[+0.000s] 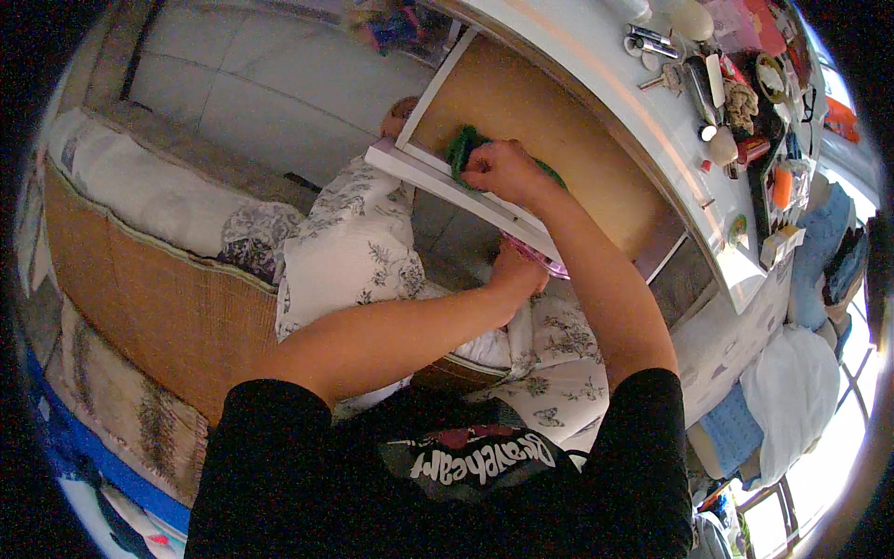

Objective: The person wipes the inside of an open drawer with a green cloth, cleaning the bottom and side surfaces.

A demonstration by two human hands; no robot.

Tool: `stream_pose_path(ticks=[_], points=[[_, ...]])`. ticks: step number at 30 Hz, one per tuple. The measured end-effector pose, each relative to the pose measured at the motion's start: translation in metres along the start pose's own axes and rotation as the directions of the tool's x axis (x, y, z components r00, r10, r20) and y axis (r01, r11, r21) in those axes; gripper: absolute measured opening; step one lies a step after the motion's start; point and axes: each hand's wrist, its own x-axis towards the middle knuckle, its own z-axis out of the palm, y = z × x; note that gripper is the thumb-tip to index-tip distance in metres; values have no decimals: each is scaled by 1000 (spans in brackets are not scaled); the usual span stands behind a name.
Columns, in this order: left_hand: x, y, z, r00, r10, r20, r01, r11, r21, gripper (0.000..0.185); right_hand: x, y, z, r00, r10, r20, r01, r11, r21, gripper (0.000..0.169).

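Note:
A wooden-bottomed drawer (594,150) with a white front stands pulled out from under a white tabletop. My right hand (506,171) is inside it near the front panel, its fingers closed on a green cloth (461,147) that lies against the drawer floor. Part of the cloth shows past my wrist. Below the drawer front, my left hand (518,269) is around a pink, shiny item (541,255); the drawer edge and my fingers hide most of it, and I cannot tell what it is.
Batteries (653,42), keys (660,78), an orange item (783,185) and many small things crowd the white tabletop (628,91). A cushioned seat with a brown woven side (160,300) is at the left. Light tiled floor (265,91) shows beyond the drawer.

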Motion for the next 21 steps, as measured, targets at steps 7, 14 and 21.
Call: stream_pose_path(ticks=[7,14,21], points=[[-7,-8,1,994,71,-84,-101,887,-450,17,56,-64,14,947,-101,-306,87,995,-57,22],[-6,11,-6,993,-14,115,39,976,-212,31,8,-11,7,991,-49,-124,48,999,-11,19],[12,-34,5,995,101,1,-97,960,-262,34,36,-47,8,989,0,-147,-34,974,-224,18]])
